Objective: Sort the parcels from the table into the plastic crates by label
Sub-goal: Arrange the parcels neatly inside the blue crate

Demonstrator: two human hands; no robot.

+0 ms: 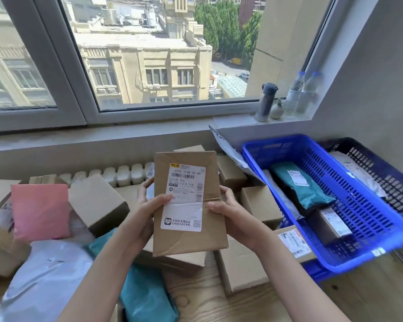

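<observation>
The left grip [147, 205] and right grip [228, 212] clamp the parcel [189, 240] by its side edges, upright above the desk's [358, 298] middle. It is flat, wrapped in creased brown paper, with its white label [184, 196] facing the person. Best to read the label fully before choosing the blue crate [277, 145] at the right edge or the dark crate [382, 173] behind it.

The parcel [186, 205] is matt brown paper, creased, with a glossy white paper label [184, 198]. Right of the parcel, the crate [363, 231] is shiny blue perforated plastic. Below it the worktop [219, 305] shows pale, grained wood.
</observation>
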